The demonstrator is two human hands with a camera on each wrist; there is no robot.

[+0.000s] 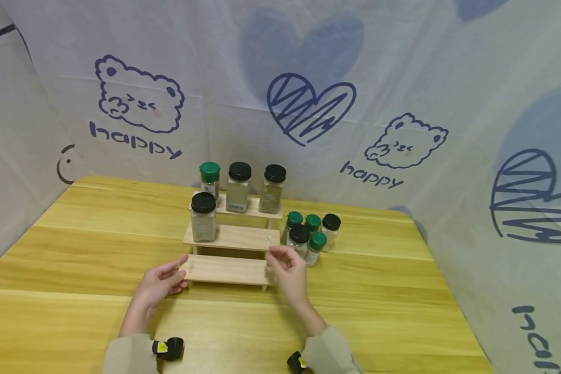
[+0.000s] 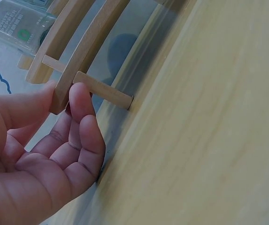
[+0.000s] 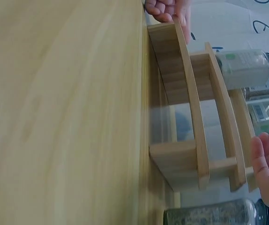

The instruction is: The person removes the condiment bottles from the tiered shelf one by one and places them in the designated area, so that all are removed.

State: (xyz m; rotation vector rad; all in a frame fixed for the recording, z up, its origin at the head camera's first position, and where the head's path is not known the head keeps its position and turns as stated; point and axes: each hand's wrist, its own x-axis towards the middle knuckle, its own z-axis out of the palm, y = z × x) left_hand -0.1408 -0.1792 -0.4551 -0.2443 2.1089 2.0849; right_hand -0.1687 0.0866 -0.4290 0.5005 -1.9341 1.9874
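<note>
Pale wood forms the three-tiered rack [image 1: 229, 270] standing on the desk [image 1: 378, 301] before you, between your two hands. On its middle tier, a black-lidded jar [image 1: 203, 223] partly hides the green-lidded jar [image 1: 210, 174] on the tier behind. Just right of the rack, five jars [image 1: 300, 235] crowd so closely that the front ones cover parts of those behind; the print on their labels is too small for you to read. Your sleeves [image 1: 131, 353] run off the bottom edge of the head view.

Your left hand [image 1: 161, 283] pinches the left end of the lowest tier, thumb against the board and a fingertip tucked beneath it. Your right hand [image 1: 290, 270], loosely curved and holding nothing, covers part of that tier's right end; the right wrist view cuts it off, and you cannot tell whether it touches the wood.
</note>
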